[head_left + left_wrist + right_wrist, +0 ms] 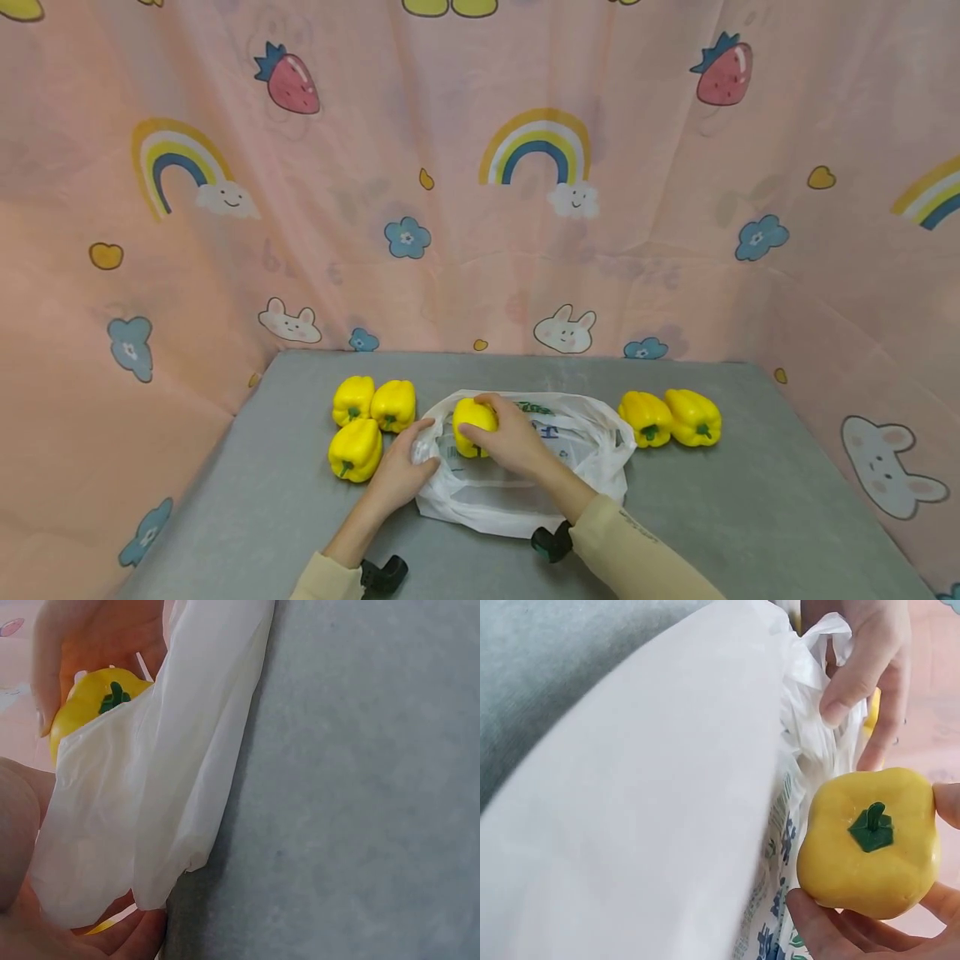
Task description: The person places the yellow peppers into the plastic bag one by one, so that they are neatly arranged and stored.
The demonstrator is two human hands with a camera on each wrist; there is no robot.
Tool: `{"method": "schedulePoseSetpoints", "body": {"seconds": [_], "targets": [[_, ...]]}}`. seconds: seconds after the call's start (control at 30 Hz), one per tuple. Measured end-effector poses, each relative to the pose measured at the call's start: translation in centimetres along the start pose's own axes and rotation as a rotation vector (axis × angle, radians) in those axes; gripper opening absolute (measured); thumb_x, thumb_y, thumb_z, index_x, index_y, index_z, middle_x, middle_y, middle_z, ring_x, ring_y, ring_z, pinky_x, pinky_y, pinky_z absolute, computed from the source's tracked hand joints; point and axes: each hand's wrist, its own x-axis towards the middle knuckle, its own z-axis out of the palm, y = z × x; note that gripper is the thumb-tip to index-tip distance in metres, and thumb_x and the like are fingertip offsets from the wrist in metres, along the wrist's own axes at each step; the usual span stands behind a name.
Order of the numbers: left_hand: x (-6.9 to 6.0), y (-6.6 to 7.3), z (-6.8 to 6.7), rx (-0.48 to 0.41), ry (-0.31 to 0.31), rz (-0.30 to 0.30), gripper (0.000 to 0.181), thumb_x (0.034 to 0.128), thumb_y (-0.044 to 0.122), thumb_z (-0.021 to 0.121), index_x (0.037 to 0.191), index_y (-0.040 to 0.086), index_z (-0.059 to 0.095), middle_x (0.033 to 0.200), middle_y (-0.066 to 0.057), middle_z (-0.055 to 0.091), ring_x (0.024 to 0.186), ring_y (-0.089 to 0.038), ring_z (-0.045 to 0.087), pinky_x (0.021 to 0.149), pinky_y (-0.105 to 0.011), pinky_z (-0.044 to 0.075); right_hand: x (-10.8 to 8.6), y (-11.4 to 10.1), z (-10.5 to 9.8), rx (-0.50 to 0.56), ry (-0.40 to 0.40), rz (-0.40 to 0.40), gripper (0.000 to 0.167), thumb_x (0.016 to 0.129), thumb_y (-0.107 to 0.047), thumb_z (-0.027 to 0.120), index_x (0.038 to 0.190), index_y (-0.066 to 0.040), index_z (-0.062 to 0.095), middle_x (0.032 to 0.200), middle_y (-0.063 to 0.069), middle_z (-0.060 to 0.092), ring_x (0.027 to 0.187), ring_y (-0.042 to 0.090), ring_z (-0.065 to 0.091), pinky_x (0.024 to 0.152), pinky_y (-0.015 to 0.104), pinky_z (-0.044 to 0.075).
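A white plastic bag with green and blue print lies with its mouth spread. My right hand grips a yellow bell pepper over the bag's left part; in the right wrist view fingers and thumb hold the pepper by its sides, green stem facing the camera. At the bag's left edge, my left hand holds the rim between thumb and fingers. The left wrist view shows the bag's white plastic at that hand, partly covering the pepper.
Several yellow peppers stand grouped left of the bag, close to my left hand. Two more peppers sit touching each other at the right, beside the bag. A patterned pink curtain hangs behind the grey table.
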Motion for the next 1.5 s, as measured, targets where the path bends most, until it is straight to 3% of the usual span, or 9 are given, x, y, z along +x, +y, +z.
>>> {"method": "schedulePoseSetpoints", "body": {"seconds": [0.57, 0.9, 1.0, 1.23, 1.5], "targets": [[-0.2, 0.2, -0.1, -0.017, -0.007, 0.011, 0.059, 0.0920, 0.011, 0.069, 0.148, 0.011, 0.050, 0.153, -0.020, 0.044, 0.141, -0.042, 0.039, 0.111, -0.066, 0.031, 1.1, -0.3, 1.6, -0.029, 0.005, 0.046, 0.061, 0.093, -0.045, 0.070, 0.141, -0.010, 0.055, 0.138, 0.013, 0.058, 0.116, 0.029, 0.058, 0.099, 0.053, 0.050], [-0.1, 0.2, -0.1, -0.014, -0.008, 0.019, 0.059, 0.0920, 0.011, 0.068, 0.148, 0.010, 0.050, 0.153, -0.021, 0.044, 0.142, -0.043, 0.038, 0.111, -0.067, 0.031, 1.0, -0.2, 1.6, -0.023, 0.008, 0.016, 0.064, 0.095, -0.045, 0.068, 0.144, -0.007, 0.053, 0.140, 0.015, 0.058, 0.121, 0.032, 0.058, 0.101, 0.053, 0.049], [-0.1, 0.1, -0.1, -0.010, -0.008, 0.018, 0.059, 0.0920, 0.011, 0.068, 0.148, 0.010, 0.050, 0.153, -0.021, 0.044, 0.142, -0.042, 0.038, 0.111, -0.067, 0.031, 0.7, -0.2, 1.4, -0.020, 0.001, 0.008, 0.063, 0.095, -0.042, 0.069, 0.144, -0.006, 0.053, 0.141, 0.016, 0.057, 0.122, 0.033, 0.058, 0.101, 0.052, 0.050], [-0.1, 0.0, 0.0, -0.004, -0.005, 0.015, 0.058, 0.0921, 0.011, 0.068, 0.148, 0.011, 0.051, 0.153, -0.021, 0.044, 0.142, -0.042, 0.038, 0.111, -0.066, 0.031, 0.0, -0.3, 0.2, -0.029, -0.019, 0.001, 0.056, 0.096, -0.035, 0.070, 0.141, -0.006, 0.055, 0.137, 0.015, 0.060, 0.108, 0.030, 0.065, 0.085, 0.042, 0.058], [0.1, 0.1, 0.0, 0.005, -0.001, 0.027, 0.058, 0.0920, 0.011, 0.068, 0.148, 0.010, 0.051, 0.153, -0.020, 0.045, 0.142, -0.042, 0.038, 0.111, -0.065, 0.031, -0.9, -1.2, -2.2, -0.047, -0.022, 0.017, 0.048, 0.097, -0.032, 0.068, 0.137, -0.007, 0.059, 0.127, 0.017, 0.064, 0.105, 0.027, 0.064, 0.086, 0.046, 0.056]]}}
